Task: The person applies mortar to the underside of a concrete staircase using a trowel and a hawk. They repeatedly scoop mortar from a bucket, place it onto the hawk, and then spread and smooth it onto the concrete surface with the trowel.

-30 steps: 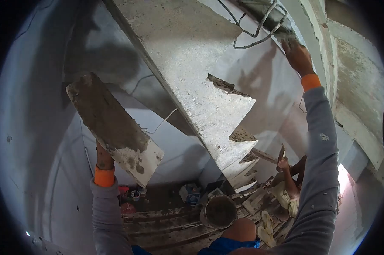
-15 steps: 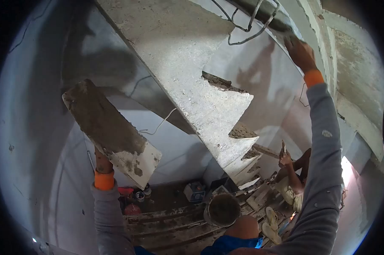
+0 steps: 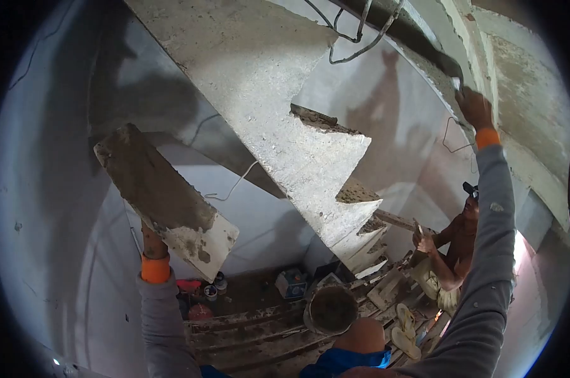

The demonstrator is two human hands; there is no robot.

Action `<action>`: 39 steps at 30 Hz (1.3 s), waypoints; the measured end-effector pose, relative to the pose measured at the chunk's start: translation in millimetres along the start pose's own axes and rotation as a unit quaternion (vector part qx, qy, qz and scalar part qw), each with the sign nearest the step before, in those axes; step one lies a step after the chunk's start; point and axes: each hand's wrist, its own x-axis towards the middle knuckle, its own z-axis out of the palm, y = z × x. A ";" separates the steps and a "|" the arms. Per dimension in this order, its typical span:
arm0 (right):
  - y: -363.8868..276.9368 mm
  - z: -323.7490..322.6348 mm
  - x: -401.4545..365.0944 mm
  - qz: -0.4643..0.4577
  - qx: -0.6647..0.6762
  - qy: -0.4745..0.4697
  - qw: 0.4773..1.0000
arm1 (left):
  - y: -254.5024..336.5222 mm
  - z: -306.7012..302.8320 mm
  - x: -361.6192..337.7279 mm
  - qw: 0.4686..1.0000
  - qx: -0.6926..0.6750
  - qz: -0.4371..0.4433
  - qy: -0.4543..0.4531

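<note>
A flat board (image 3: 165, 198) is held up high on the left, tilted. Most of it is covered in grey mortar, and its lower end is white. It is gripped from below by the left hand (image 3: 151, 242), which is partly hidden behind it. The right hand (image 3: 475, 108) is closed around a dark trowel (image 3: 447, 64), which is pressed to the rough concrete edge (image 3: 424, 60) up on the right. The trowel's shape is hard to make out.

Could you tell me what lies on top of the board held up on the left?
Grey mortar covers most of the board; its lower corner shows pale. The left hand grips underneath, its fingers hidden by the board.
</note>
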 end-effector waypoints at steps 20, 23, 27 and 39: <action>-314.7 19.0 -405.3 -0.071 0.680 -0.177 0.708 | 71.2 63.1 17.7 0.917 0.369 0.142 -0.042; -333.8 22.0 -449.8 -0.113 0.671 -0.285 0.675 | 76.7 58.8 18.7 0.773 0.577 0.262 -0.038; -329.4 6.0 -447.1 -0.113 0.647 -0.366 0.659 | 64.5 54.3 17.4 0.938 0.337 0.068 -0.046; -320.7 21.7 -428.3 -0.184 0.705 -0.181 0.661 | 15.7 76.8 -56.3 0.956 -0.036 -0.246 -0.155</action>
